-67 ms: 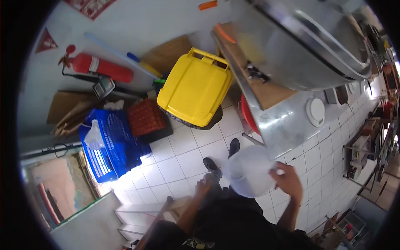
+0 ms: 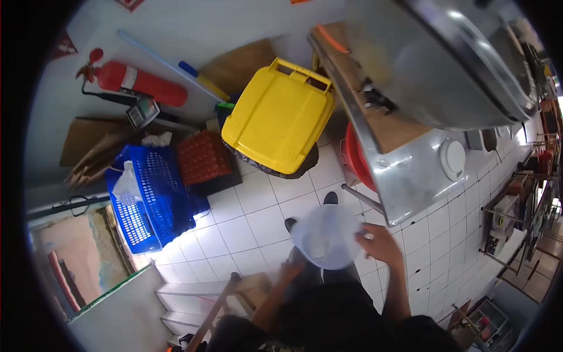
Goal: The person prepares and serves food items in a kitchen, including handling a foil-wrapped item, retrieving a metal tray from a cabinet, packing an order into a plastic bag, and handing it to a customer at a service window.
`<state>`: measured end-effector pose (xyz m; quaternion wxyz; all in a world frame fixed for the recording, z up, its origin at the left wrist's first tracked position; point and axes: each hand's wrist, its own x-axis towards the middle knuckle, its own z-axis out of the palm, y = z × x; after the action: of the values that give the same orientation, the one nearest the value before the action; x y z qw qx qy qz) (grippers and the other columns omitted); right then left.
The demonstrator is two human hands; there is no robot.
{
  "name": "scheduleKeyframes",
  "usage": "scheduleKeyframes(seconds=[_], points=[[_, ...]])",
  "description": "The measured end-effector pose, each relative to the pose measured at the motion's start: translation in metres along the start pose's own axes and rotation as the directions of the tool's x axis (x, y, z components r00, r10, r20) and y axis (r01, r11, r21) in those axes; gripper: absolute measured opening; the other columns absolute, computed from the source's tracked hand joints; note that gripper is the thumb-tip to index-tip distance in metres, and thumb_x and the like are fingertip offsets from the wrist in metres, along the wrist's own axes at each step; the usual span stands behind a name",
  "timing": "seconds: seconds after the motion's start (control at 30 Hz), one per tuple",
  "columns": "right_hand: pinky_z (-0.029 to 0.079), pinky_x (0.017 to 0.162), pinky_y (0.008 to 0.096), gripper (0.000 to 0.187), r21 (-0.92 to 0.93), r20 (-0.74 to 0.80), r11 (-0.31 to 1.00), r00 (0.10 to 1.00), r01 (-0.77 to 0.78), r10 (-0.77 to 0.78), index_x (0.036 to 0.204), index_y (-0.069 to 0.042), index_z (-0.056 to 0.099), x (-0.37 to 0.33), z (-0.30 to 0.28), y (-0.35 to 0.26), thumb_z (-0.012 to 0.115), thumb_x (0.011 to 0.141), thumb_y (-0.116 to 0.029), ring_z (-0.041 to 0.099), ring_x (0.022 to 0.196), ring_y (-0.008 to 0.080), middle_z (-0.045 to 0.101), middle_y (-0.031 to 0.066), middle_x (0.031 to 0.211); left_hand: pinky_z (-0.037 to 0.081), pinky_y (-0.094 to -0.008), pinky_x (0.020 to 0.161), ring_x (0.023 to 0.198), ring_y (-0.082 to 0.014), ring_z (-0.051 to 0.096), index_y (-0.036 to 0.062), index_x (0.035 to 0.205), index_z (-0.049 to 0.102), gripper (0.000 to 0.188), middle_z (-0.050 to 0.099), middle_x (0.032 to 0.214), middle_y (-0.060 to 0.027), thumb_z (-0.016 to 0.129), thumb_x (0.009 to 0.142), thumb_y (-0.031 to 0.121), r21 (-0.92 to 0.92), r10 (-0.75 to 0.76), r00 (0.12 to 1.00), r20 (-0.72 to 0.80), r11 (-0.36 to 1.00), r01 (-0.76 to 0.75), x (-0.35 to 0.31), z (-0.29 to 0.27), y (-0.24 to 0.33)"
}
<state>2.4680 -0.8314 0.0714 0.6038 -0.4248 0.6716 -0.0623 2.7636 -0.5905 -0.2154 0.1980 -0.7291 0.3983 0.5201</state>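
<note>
Person carries translucent plastic bowl (image 2: 326, 236) level at waist: right hand (image 2: 380, 243) fingers clamped on its rim, left hand (image 2: 291, 271) underneath, finger state indiscernible.

Open white-tiled floor (image 2: 246, 226) lay ahead of the hands, between the blue crate (image 2: 153, 196) on the left and the steel counter (image 2: 410, 170) on the right. The yellow-lidded bin (image 2: 278, 114) blocked the far end. A red tub (image 2: 355, 158) seemed, in the blur, to fill the space under the counter.
</note>
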Motion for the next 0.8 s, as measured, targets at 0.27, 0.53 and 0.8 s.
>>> scheduleKeyframes(seconds=[0.27,0.53,0.8], points=[[0.049,0.075,0.0478,0.027,-0.383,0.020,0.923,1.000,0.028,-0.022,0.093,0.000,0.055,0.360,0.317,0.228,0.053,0.083,-0.025,0.062,0.084,0.0377,0.064,0.0218,0.085,0.044,-0.0490,0.087,0.110,-0.0449,0.048,0.0048,0.144,0.018,0.102,0.042,0.125,-0.0266,0.066,0.070,0.057,-0.015,-0.177,0.983,-0.048,0.984,0.177,-0.025,0.026,-0.006],[0.047,0.084,0.0488,0.030,-0.461,-0.086,0.885,0.996,-0.063,0.026,0.099,0.000,0.054,0.538,0.471,0.341,0.052,0.086,-0.026,0.059,0.094,0.0418,0.061,0.0247,0.098,0.042,-0.0499,0.082,0.099,-0.0427,0.048,0.0005,0.140,0.025,0.094,0.045,0.113,-0.0257,0.070,0.070,0.043,-0.149,-0.347,0.901,-0.260,0.936,0.318,0.019,0.044,-0.025],[0.042,0.096,0.0433,0.048,-0.392,-0.090,0.909,0.977,0.142,-0.191,0.123,0.000,0.049,0.489,0.422,0.332,0.056,0.087,-0.030,0.048,0.117,0.0377,0.052,0.0259,0.121,0.040,-0.0493,0.085,0.101,-0.0425,0.047,0.0018,0.141,0.023,0.094,0.044,0.114,-0.0254,0.069,0.071,0.044,-0.153,-0.310,0.926,-0.214,0.947,0.282,0.022,0.024,-0.028]])
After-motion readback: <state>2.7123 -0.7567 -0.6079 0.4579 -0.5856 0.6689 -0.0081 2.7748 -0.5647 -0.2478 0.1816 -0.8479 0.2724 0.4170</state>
